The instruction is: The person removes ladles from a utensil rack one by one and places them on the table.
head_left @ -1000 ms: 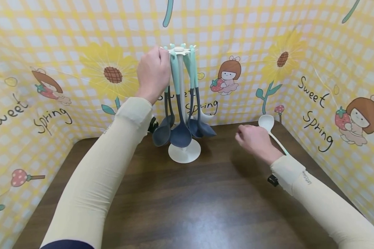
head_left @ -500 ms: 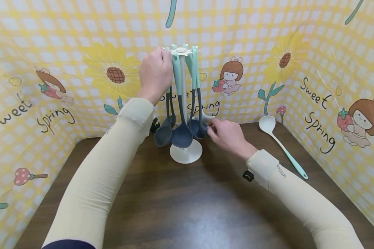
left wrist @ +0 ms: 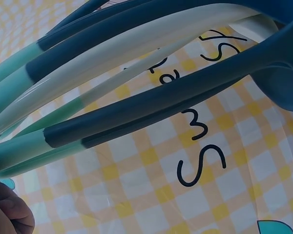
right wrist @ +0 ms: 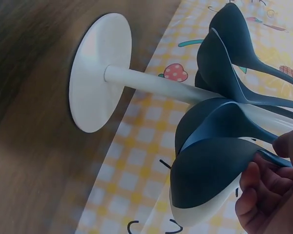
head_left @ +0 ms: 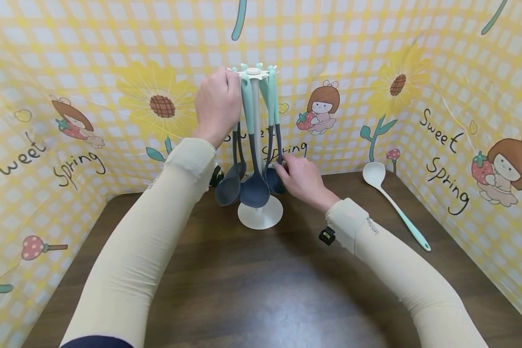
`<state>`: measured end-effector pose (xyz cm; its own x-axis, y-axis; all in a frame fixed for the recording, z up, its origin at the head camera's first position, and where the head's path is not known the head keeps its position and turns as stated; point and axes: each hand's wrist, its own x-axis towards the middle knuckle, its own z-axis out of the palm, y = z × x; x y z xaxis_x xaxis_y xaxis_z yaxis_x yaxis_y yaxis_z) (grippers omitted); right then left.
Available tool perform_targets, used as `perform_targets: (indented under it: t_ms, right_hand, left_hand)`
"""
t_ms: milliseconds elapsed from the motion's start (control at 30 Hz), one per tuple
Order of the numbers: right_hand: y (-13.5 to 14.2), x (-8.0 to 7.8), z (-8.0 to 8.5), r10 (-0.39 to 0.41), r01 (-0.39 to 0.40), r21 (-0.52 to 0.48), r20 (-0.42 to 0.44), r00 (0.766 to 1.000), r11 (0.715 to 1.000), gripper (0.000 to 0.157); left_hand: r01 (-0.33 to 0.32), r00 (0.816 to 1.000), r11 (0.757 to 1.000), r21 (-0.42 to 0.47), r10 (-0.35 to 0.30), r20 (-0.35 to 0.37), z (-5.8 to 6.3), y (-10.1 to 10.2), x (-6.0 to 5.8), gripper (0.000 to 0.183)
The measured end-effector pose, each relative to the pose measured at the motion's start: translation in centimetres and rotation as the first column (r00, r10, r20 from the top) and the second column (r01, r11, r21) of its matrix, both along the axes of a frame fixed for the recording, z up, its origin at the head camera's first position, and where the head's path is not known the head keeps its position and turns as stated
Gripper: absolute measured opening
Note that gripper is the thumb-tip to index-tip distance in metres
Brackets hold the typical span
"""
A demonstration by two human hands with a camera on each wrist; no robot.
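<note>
A white utensil stand [head_left: 261,218] rises upright from a round base, with several dark blue ladles and spoons hanging by mint-green handles from its hooked top [head_left: 253,72]. My left hand [head_left: 217,107] has its fingers curled at the left side of that top, gripping there; the exact contact is hidden behind the hand. Low on the right, my right hand [head_left: 303,178] pinches the stem of the rightmost dark ladle [right wrist: 215,170] between thumb and fingers, just above its bowl. A white utensil [left wrist: 151,44] hangs among the dark ones in the left wrist view.
A white ladle [head_left: 374,173] with a mint handle lies on the brown table [head_left: 261,290] at the far right. A checked cloth wall [head_left: 348,58] with printed flowers stands close behind the stand and along both sides.
My right hand has moved left from beside the white ladle to the stand and taken hold of the rightmost dark ladle's stem. The left hand has stayed at the stand's top.
</note>
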<state>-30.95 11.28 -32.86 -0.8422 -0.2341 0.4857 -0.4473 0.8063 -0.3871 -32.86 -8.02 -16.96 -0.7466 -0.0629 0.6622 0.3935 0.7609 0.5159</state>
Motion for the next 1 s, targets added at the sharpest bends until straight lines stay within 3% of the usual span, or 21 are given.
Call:
perform_targets:
  t_ms: [500, 1000]
  right_hand:
    - [-0.1, 0.0, 0.5, 0.027, -0.024, -0.138, 0.015, 1.0, 0.99, 0.021]
    - [2.2, 1.4, 2.1, 0.036, -0.036, -0.169, -0.003, 0.999, 0.985, 0.017]
  left_hand:
    - [0.001, 1.0, 1.0, -0.002, -0.001, 0.01, 0.0, 0.0, -0.1, 0.04]
    - [-0.007, 1.0, 1.0, -0.019, 0.007, 0.004, 0.1, 0.0, -0.1, 0.041]
